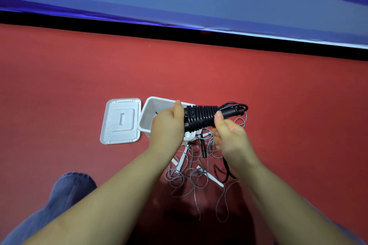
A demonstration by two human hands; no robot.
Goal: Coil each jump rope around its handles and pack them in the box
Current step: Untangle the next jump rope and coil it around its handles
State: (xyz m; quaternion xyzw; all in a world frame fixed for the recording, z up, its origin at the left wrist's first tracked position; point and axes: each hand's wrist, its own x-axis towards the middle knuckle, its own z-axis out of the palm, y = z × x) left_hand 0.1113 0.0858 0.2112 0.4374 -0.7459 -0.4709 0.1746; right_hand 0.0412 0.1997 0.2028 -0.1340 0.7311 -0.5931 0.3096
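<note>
- Your left hand [168,125] gripped the left end of the black rope [201,118], fingers curled round it, thumb up.
- Your right hand [229,133] held the right part of the same bundle, thumb pressed on the coils, fingers curled under.
- Black rope was wound tight round its handles, held level above the box [151,105]; handle ends and a small loop stuck out to the right; a loose black tail hung below your right hand.
- Box was white, open, on the red floor [79,69], partly hidden by your left hand.
- Lid [120,120] lay flat just left of the box.
- Grey ropes [191,173] with white handles lay tangled on the floor below your hands, beside the box.
- Your knee [69,187] in blue jeans showed lower left.
</note>
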